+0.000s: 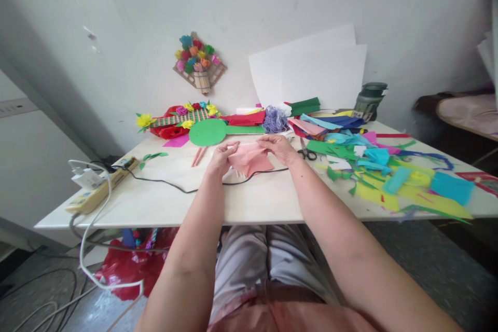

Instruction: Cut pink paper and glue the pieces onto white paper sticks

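Observation:
Both my hands hold a folded piece of pink paper (pixel 251 159) just above the white table (pixel 249 202), near its middle. My left hand (pixel 221 156) pinches the paper's left edge with its fingers closed. At the paper's upper right edge my right hand (pixel 280 148) grips with curled fingers. A black cable (pixel 171 183) runs across the table under the paper. Black-handled scissors (pixel 308 152) lie just right of my right hand. Two pink sticks (pixel 198 156) lie left of my left hand.
Coloured paper scraps (pixel 389 176) cover the table's right side. A green paper paddle shape (pixel 218 132), paper flowers (pixel 179 119), purple yarn (pixel 274 119) and white sheets (pixel 311 72) sit at the back. A power strip (pixel 97 189) lies at the left edge. A dark jar (pixel 369 99) stands back right.

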`<state>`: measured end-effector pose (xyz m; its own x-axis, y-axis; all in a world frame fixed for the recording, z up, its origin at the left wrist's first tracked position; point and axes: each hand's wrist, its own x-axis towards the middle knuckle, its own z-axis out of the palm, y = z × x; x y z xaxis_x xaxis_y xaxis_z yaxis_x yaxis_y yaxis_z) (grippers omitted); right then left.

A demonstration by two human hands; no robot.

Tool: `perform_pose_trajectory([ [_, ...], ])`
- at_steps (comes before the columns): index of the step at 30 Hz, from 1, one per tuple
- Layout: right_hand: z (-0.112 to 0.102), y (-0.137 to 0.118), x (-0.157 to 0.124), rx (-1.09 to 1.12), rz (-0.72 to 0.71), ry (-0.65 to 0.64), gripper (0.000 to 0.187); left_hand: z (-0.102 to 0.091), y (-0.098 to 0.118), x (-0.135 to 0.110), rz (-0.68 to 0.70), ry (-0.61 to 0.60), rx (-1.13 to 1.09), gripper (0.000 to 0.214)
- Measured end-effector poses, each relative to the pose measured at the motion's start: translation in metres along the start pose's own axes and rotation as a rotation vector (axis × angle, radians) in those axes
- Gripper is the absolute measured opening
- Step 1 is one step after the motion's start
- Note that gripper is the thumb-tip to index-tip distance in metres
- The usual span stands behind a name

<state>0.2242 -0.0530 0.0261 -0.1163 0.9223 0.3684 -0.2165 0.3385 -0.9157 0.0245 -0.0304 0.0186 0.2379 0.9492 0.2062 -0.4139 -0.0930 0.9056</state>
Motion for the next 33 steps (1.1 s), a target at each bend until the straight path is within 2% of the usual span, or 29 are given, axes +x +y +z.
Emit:
perform_pose_trajectory([
  [5,0.0003,-0.0006,-0.0007,-0.025,0.011,0.008,0.037,0.0002,-0.0015,0.0008,0.025,0.004,0.017,0.035],
  [13,0.0013,-0.0006,0.0006,-0.088,-0.006,0.049,0.031,0.0002,-0.0012,0.001,0.021,-0.021,0.02,0.032],
  [33,0.0003,-0.0019,0.0009,-0.123,0.03,0.083,0.031,-0.0026,-0.0009,0.0009,-0.005,-0.049,0.068,0.034],
])
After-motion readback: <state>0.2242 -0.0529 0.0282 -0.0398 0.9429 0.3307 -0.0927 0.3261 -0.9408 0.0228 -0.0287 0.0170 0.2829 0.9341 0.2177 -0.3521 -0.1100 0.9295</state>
